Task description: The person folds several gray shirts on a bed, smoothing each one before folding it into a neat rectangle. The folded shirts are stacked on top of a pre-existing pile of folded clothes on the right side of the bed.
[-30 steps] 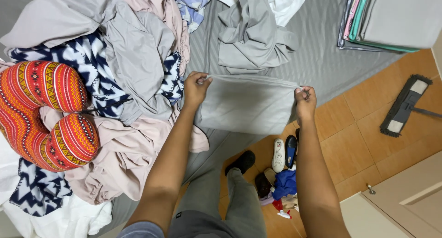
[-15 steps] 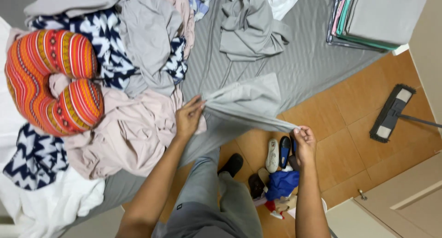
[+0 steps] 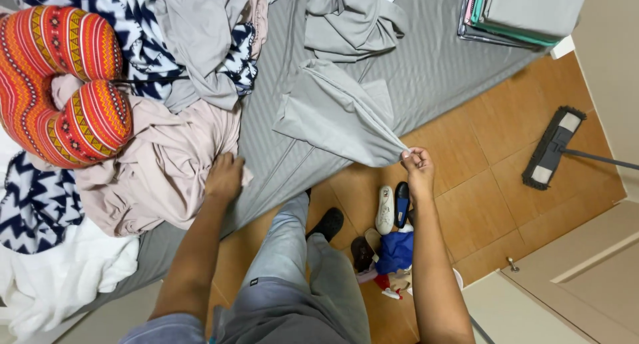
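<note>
My right hand (image 3: 417,165) pinches one corner of a light grey cloth (image 3: 333,114) and holds it stretched out past the edge of the bed; the rest of the cloth lies on the grey striped sheet (image 3: 426,71). My left hand (image 3: 225,176) rests with fingers curled on a pale pink garment (image 3: 160,177) at the edge of the laundry pile. It has nothing of the grey cloth in it.
A pile of clothes covers the left of the bed, with an orange patterned cushion (image 3: 60,84) and navy-white fabric (image 3: 143,17). Another grey garment (image 3: 353,17) lies further back. Folded linens (image 3: 526,11) sit at the far corner. Shoes (image 3: 386,211) and a flat mop (image 3: 552,147) are on the tiled floor.
My left hand let go of the grey cloth and moved left onto the pink garment. My right hand still holds its corner, and the cloth now hangs from that one hand.
</note>
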